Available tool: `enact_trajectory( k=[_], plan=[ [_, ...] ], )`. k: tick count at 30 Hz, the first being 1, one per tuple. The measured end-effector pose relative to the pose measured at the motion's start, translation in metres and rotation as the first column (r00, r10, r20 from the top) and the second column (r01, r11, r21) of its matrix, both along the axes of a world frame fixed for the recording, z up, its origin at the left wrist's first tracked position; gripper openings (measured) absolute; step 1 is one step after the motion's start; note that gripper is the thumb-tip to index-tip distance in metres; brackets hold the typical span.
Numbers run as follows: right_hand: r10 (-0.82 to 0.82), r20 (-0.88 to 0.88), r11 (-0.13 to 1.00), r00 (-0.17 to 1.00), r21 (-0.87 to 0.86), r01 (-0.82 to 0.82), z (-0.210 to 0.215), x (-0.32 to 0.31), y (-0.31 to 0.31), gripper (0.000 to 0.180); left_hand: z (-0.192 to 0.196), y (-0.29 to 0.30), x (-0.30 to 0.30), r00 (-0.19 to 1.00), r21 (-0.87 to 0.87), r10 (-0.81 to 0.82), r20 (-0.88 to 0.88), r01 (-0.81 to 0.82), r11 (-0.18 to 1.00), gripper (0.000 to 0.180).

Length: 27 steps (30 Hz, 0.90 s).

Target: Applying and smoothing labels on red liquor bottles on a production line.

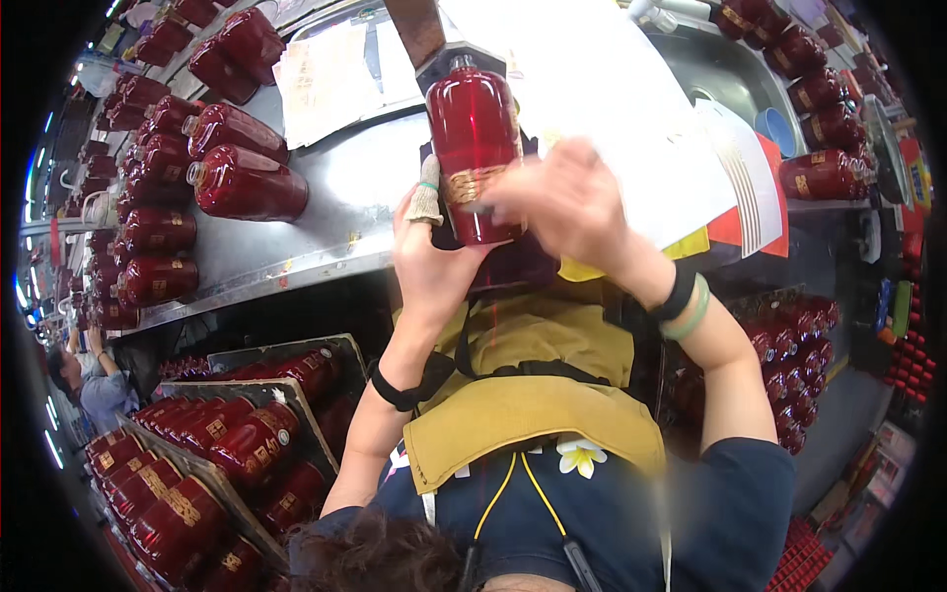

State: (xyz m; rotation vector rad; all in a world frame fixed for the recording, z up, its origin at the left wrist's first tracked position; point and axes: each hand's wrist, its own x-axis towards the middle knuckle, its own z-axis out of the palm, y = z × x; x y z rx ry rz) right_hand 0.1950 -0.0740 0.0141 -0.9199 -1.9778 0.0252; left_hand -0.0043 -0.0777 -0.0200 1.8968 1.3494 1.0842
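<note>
A glossy dark-red glass bottle (pixel 473 123) lies in front of me, its clear neck pointing away and gold decoration on its lower side. My left hand (pixel 431 264) is closed around its lower left side and base, the thumb under the bottom edge. One left finger wears a pale cloth finger cover (pixel 425 202) with a green band. Over the bottle's right side, by the gold pattern, is my right hand (pixel 577 202). Motion smears its fingers, so whether they pinch anything cannot be seen. A dark metal holder (pixel 434 59) stands at the bottle's neck end.
More red bottles (pixel 252 183) crowd the metal table (pixel 345 232) at left. Paper sheets (pixel 326 84) lie behind them. White sheets (pixel 612 118) cover the right side, beside a metal sink (pixel 715 74). Bottle-filled crates (pixel 311 434) stand below left; a person (pixel 104 390) works farther off.
</note>
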Motion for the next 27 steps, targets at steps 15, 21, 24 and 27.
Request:
enact_trajectory(
  k=[15, 21, 24, 27],
  plan=[
    [-0.147, -0.141, 0.979, 0.979, -0.162, 0.123, 0.019, 0.006, 0.028, 0.025, 0.01, -0.004, -0.006, 0.999, 0.228, -0.038, -0.024, 0.043, 0.973, 0.092],
    [-0.391, -0.061, 0.92, 0.919, -0.004, 0.391, 0.02, 0.031, 0.06, 0.018, 0.011, 0.011, -0.026, 0.979, 0.116, -0.199, 0.051, 0.192, 0.975, 0.098],
    [-0.53, -0.294, 0.847, 0.795, -0.158, 0.507, 0.034, 0.053, 0.058, 0.015, 0.017, 0.028, -0.039, 0.97, 0.071, -0.208, 0.129, 0.2, 0.977, 0.078],
    [-0.521, -0.302, 0.85, 0.798, -0.266, 0.454, 0.021, 0.065, 0.038, 0.015, 0.019, 0.055, -0.05, 0.995, 0.121, -0.096, -0.001, 0.095, 0.988, 0.071]
  ],
)
